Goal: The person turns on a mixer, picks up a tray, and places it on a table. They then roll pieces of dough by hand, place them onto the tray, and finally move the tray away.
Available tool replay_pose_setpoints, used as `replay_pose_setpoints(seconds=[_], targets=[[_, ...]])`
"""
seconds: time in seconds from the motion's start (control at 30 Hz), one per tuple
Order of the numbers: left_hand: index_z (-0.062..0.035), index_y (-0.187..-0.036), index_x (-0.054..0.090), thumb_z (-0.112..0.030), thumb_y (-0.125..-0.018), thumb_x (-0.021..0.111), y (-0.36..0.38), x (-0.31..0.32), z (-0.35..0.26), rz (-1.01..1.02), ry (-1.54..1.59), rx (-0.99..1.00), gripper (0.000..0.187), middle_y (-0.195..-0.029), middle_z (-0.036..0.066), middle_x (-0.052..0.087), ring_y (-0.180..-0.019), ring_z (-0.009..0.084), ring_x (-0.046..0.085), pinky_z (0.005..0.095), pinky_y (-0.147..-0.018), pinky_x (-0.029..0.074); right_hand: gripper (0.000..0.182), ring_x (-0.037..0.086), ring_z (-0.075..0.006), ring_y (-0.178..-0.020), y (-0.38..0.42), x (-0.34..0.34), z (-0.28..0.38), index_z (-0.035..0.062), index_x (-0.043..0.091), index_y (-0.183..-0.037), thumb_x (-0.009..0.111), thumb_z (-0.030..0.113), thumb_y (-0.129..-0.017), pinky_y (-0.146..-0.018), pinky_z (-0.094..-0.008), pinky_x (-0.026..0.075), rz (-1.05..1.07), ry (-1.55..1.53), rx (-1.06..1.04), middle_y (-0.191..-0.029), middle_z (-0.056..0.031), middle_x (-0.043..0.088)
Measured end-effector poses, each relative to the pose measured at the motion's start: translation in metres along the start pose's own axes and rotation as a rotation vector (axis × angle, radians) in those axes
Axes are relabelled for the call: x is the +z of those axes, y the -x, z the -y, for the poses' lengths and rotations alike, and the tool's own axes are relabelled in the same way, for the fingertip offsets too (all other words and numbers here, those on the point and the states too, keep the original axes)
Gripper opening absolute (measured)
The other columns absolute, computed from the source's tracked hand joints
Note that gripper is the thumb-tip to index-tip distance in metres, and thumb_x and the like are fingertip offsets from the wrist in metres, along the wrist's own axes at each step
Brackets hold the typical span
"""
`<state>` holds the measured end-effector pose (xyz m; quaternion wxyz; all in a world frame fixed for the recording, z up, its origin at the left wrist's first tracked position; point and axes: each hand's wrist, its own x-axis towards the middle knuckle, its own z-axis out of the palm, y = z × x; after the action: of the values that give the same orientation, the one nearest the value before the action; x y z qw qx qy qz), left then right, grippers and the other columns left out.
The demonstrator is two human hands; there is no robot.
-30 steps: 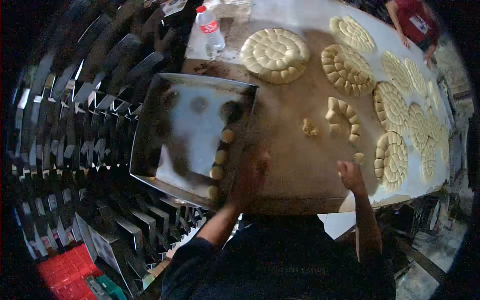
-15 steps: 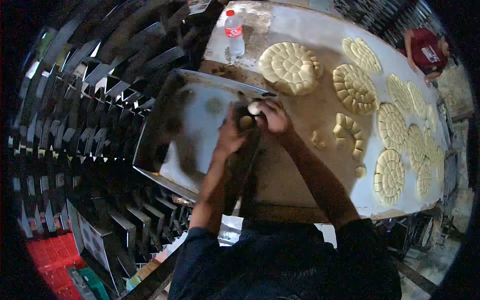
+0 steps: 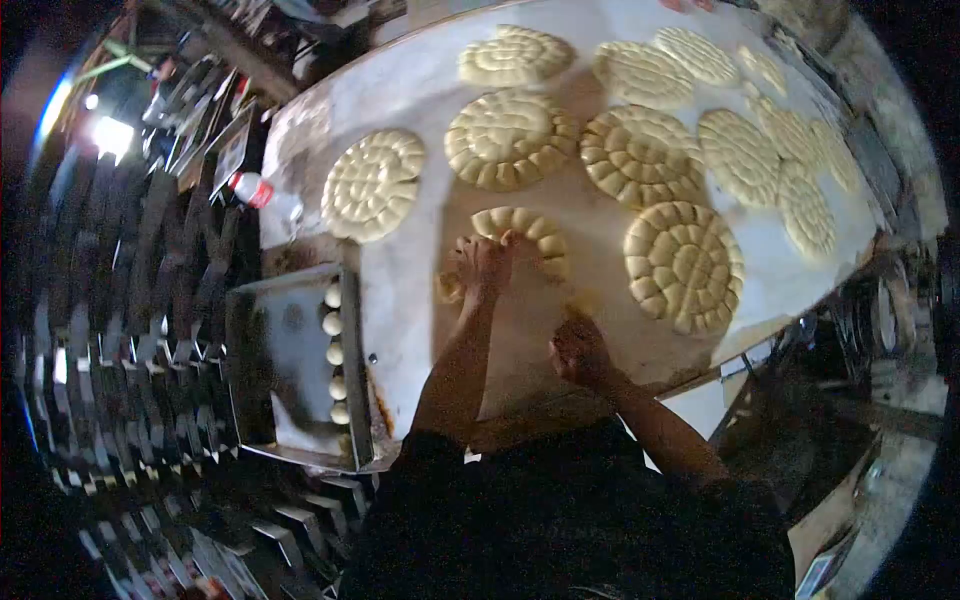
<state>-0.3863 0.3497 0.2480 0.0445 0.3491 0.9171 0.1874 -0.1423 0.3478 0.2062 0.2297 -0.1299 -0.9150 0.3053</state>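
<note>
My left hand (image 3: 482, 264) is over the work table, its fingers curled at the end of a curved row of dough pieces (image 3: 530, 228). One dough piece (image 3: 449, 288) shows beside its wrist side, partly covered. Lower and to the right, my right hand (image 3: 580, 352) is closed like a fist close to the tabletop. A small yellowish dough scrap (image 3: 578, 307) lies just beyond its fingers. What the right fingers hold, if anything, is hidden. A metal tray (image 3: 290, 360) on the left bears several pale dough balls (image 3: 335, 354) lined along its right side.
Several flat, round dough clusters, scored into segments, cover the table's far and right parts; the nearest cluster (image 3: 686, 266) is right of my hands. A plastic bottle (image 3: 264, 195) with a red label is at the left edge. Stacked metal trays (image 3: 120, 300) fill the left side.
My hands have left the tray's edge, where they held dough balls, and are now at the curved dough row. Dough balls now line the tray. The camera view has swung right.
</note>
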Motion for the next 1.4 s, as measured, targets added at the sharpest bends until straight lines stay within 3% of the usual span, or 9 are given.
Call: replay_pose_setpoints(seconds=[0.27,0.4,0.5,0.6,0.83,0.93,1.07,1.13,1.4], targets=[[0.0080,-0.124,0.042,-0.060,-0.084,0.056,0.052,0.076,0.078,-0.066,0.474,-0.241,0.079,-0.106,0.029,0.059,-0.097,0.0428,0.058,0.0523,-0.085,0.043,0.010,0.057,-0.0379,-0.078,-0.004,-0.007,0.002,0.0042,0.058,-0.076,0.059,0.014,-0.079,-0.083,-0.0466,0.045,-0.337,0.021,0.087,-0.076,-0.0156,0.058],[0.0019,-0.123,0.045,-0.033,-0.097,0.050,0.131,0.070,0.142,-0.267,0.055,0.691,0.044,-0.107,0.019,0.060,-0.096,0.0327,0.059,0.0477,-0.087,0.045,0.015,0.058,-0.0355,-0.091,-0.015,-0.011,0.029,0.0087,0.064,-0.084,0.063,0.021,-0.074,-0.080,-0.0460,0.046,-0.208,-0.040,0.312,-0.091,-0.0147,0.063],[-0.0008,-0.121,0.046,-0.022,-0.096,0.051,0.171,0.023,0.142,0.019,1.597,-0.377,0.032,-0.100,0.014,0.059,-0.090,0.0301,0.058,0.0435,-0.084,0.047,0.019,0.058,-0.0350,-0.077,-0.027,0.055,0.044,0.0047,0.063,-0.081,0.059,0.023,-0.083,-0.069,-0.0474,0.045,-0.210,0.183,-0.105,-0.081,-0.0151,0.061],[-0.0019,-0.119,0.046,-0.018,-0.096,0.053,0.194,0.015,0.157,0.042,1.760,-0.183,0.029,-0.093,0.010,0.056,-0.086,0.0249,0.057,0.0380,-0.077,0.050,0.024,0.060,-0.0327,-0.076,-0.013,0.179,0.044,0.0040,0.058,-0.099,0.060,0.025,-0.087,-0.064,-0.0448,0.048,-0.307,0.188,0.254,-0.086,-0.0175,0.061],[-0.0025,-0.122,0.043,-0.022,-0.090,0.063,0.228,-0.066,0.175,-0.267,0.953,0.154,0.042,-0.103,0.012,0.054,-0.094,0.0206,0.054,0.0360,-0.079,0.048,0.042,0.059,-0.0157,-0.078,-0.018,0.074,0.082,0.0054,0.043,-0.114,0.068,0.025,-0.086,-0.061,-0.0303,0.050,-0.300,-0.715,0.428,-0.091,-0.0097,0.057],[-0.0015,-0.115,0.049,-0.024,-0.088,0.065,0.238,-0.024,0.220,-0.337,0.967,-0.160,0.039,-0.103,0.015,0.055,-0.092,0.0245,0.056,0.0399,-0.076,0.049,0.042,0.058,-0.0165,-0.079,0.003,0.038,0.048,0.0039,0.042,-0.115,0.065,0.025,-0.087,-0.062,-0.0291,0.050,-0.454,-0.307,0.523,-0.094,-0.0099,0.056],[-0.0007,-0.099,0.057,-0.032,-0.081,0.066,0.227,-0.057,0.196,-0.017,-0.073,0.454,0.037,-0.099,0.019,0.056,-0.088,0.0328,0.056,0.0466,-0.079,0.045,0.036,0.054,-0.0300,-0.087,0.038,0.004,0.023,0.0023,0.048,-0.104,0.063,0.028,-0.084,-0.077,-0.0429,0.046,-0.216,-0.084,0.167,-0.095,-0.0147,0.054],[-0.0016,-0.096,0.059,-0.037,-0.078,0.065,0.197,-0.106,0.165,0.089,-0.105,0.517,0.040,-0.091,0.017,0.058,-0.092,0.0353,0.053,0.0502,-0.082,0.041,0.027,0.050,-0.0366,-0.092,0.029,-0.003,-0.003,0.0031,0.053,-0.091,0.062,0.027,-0.081,-0.082,-0.0480,0.043,0.030,0.349,-0.296,-0.093,-0.0167,0.052],[-0.0025,-0.098,0.058,-0.032,-0.083,0.062,0.166,-0.003,0.077,-0.114,0.181,0.163,0.033,-0.099,0.019,0.057,-0.100,0.0387,0.052,0.0539,-0.092,0.036,0.036,0.047,-0.0407,-0.114,-0.016,0.067,0.008,-0.0001,0.057,-0.111,0.052,0.024,-0.085,-0.104,-0.0516,0.034,0.210,0.342,-0.175,-0.113,-0.0214,0.055]])
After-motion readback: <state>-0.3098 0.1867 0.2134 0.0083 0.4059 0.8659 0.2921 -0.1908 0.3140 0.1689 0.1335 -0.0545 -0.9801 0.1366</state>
